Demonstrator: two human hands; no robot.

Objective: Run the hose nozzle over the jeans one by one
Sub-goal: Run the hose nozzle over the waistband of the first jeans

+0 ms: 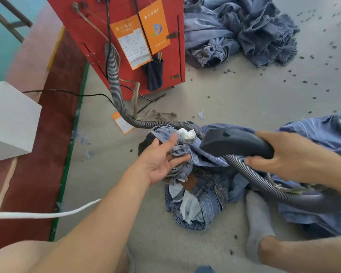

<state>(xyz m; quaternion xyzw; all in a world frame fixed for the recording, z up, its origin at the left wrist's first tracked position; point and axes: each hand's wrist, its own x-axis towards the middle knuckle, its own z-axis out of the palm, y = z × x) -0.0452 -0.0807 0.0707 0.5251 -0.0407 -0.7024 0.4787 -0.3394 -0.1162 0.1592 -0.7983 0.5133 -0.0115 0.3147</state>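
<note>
Head view shows the left hand (161, 161) open, fingers spread on the bunched jeans (195, 186) on the floor. Right beside it, the right hand (280, 156) grips the black nozzle (234, 142) just above them. More jeans (234, 30) wait behind, so lots seems left.
</note>
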